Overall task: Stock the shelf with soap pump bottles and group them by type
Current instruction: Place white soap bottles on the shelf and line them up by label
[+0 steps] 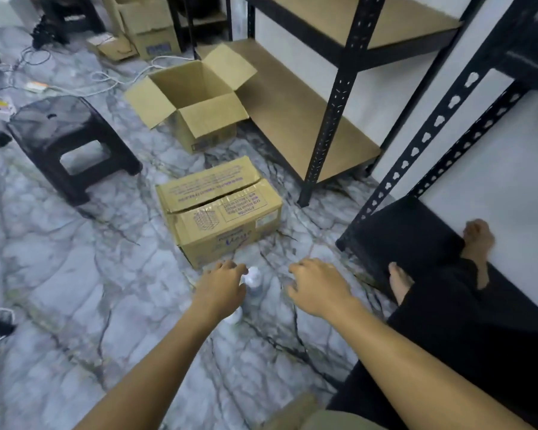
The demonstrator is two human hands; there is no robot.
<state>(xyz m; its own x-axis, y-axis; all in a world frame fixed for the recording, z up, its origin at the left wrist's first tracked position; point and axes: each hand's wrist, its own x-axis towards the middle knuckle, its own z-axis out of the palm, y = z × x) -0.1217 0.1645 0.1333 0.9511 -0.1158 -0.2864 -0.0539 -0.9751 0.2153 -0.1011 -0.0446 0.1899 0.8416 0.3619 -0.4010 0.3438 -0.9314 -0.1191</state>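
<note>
We reach both bare arms forward and down, palms facing down. Our left hand (222,287) lies a little left of centre, fingers (230,266) loosely curled and blurred. Our right hand (319,287) hovers just to its right, fingers spread and relaxed, holding nothing. Our bare feet (477,240) show at far right.

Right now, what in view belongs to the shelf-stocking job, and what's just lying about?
Job: white bottle on the floor by the left hand; right hand; closed carton; open carton; shelving unit.
Lying about: black stool; white cables; far cartons.
</note>
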